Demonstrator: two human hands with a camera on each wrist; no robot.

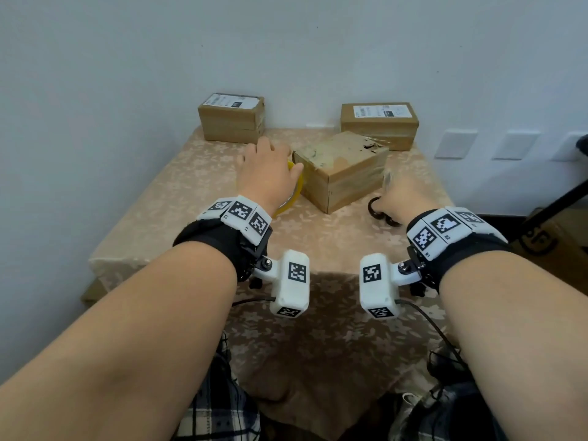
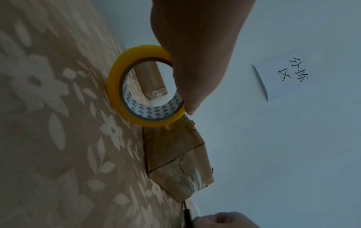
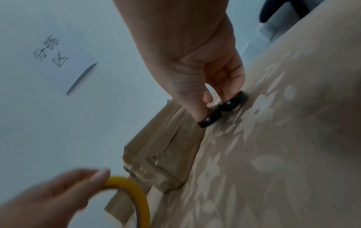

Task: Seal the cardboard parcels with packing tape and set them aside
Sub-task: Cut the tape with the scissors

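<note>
A worn cardboard parcel [image 1: 340, 168] with clear tape on its near end sits at an angle in the middle of the table. My left hand [image 1: 270, 163] grips a yellow tape roll [image 1: 294, 194] held on edge beside the parcel's left side. In the left wrist view the tape roll [image 2: 115, 80] stands against the cloth, with the parcel [image 2: 175, 154] just behind it. My right hand [image 1: 399, 192] is at the parcel's right side, its fingers through the black handles of scissors [image 1: 380, 213]. The right wrist view shows the scissors' handles [image 3: 215, 115] beside the parcel [image 3: 166, 146]; the blades are hidden.
Two labelled cardboard boxes stand at the table's back edge against the wall, one left [image 1: 232, 117] and one right [image 1: 380, 122]. A beige floral cloth [image 1: 318, 249] covers the table. A paper sign [image 2: 283, 77] hangs on the wall. A box [image 1: 553, 237] sits on the floor at right.
</note>
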